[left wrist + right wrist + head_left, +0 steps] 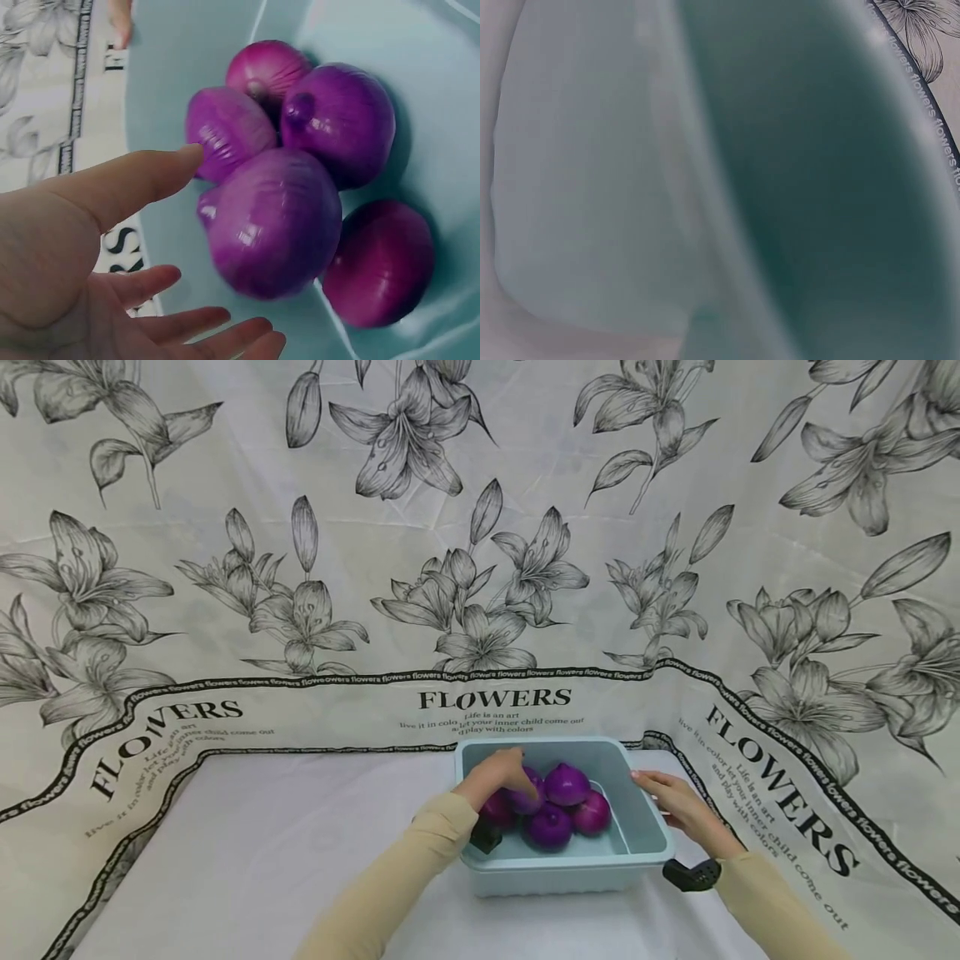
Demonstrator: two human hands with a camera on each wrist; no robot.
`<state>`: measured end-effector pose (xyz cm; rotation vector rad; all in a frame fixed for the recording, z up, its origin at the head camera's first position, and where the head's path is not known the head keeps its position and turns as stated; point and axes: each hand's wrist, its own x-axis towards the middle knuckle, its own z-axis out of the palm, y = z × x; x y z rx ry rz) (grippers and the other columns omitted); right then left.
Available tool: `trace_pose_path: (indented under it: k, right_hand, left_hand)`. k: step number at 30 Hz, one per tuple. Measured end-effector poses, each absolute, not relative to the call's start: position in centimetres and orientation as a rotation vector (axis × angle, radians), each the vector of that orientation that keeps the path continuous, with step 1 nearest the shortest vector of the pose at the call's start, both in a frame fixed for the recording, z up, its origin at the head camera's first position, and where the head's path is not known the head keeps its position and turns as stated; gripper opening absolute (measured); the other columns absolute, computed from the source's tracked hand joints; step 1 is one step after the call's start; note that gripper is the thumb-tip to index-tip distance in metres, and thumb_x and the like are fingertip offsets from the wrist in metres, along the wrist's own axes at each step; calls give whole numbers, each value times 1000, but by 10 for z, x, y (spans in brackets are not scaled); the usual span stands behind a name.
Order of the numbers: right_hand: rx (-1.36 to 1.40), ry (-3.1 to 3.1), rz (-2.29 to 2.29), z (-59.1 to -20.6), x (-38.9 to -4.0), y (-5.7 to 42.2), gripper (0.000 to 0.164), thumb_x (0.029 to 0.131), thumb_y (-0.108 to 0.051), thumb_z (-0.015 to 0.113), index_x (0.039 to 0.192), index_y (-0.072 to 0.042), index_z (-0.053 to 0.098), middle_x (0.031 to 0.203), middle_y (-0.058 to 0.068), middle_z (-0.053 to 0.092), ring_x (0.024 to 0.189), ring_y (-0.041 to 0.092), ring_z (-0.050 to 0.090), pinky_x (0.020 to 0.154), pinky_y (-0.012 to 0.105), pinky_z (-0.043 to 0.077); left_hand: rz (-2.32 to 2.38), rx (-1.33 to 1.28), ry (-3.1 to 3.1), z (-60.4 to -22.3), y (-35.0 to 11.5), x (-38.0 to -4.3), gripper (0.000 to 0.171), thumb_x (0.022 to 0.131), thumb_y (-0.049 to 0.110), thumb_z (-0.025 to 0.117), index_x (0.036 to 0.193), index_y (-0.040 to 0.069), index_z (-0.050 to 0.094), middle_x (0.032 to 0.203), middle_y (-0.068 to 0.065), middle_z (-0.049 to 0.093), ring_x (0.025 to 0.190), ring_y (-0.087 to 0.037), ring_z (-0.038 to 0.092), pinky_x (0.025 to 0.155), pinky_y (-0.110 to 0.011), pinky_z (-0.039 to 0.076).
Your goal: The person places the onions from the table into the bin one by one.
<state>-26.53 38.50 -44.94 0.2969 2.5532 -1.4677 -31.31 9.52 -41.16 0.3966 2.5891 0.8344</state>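
Several purple onions (547,827) lie grouped in a pale blue plastic bin (555,862). My left hand (498,774) reaches in over the bin's left side, above the onions. In the left wrist view its thumb and fingers are spread beside the nearest onion (274,225), with a gap showing between them and it. That onion sits over the others and partly covers them. My right hand (678,802) holds the bin's right rim, thumb at the top edge and the other fingers along the outside wall. The right wrist view shows only the blurred bin wall (592,172) and rim, the hand hidden.
The bin stands on a white-covered table (285,843), toward its back right. Behind and at both sides hangs a white cloth (337,710) with flower drawings and lettering. Its right part comes close to my right hand. A dark wrist device (692,875) sits by my right wrist.
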Motion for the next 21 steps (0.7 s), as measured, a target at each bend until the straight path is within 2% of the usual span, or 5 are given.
trace_pose_path:
  k: [5,11,14,17,21]
  right_hand:
    - [307,2576,-1418,-451,-265,384,78,95,-53,48,143,6,34,137,29,49,110,34,62,83,40,56]
    - [292,2565,-1389,-451,-266,381,77,96,-53,46,142,7,34,137,29,48,116,40,57,84,41,55]
    - [275,2556,-1394,-450,-268,380,75,97,-51,47,141,8,35,136,29,50,113,37,60,82,39,55]
    - [280,2559,-1405,-448,-269,381,73,97,-50,48,141,7,36,134,28,52,110,33,62,81,39,55]
    - [284,2565,-1395,-447,-269,386,75,96,-51,48,142,7,34,135,28,51,112,36,60,83,41,55]
  left_hand:
    - [900,505,2603,-403,76,-309,77,77,24,76,144,6,41,142,-17,50,131,-35,47,110,-50,38]
    - [1029,654,2619,-399,49,-301,61,85,23,70,139,6,48,139,-19,53,128,-35,51,107,-52,41]
    - [1129,711,2658,-403,33,-294,48,89,14,63,135,7,53,130,-20,60,118,-35,58,100,-49,48]
    - [1226,764,2712,-407,17,-286,36,91,8,57,128,6,59,118,-16,67,104,-30,64,88,-40,54]
    - [1351,769,2781,-410,-1,-277,25,94,9,55,115,6,67,108,-11,71,89,-21,65,72,-28,55]
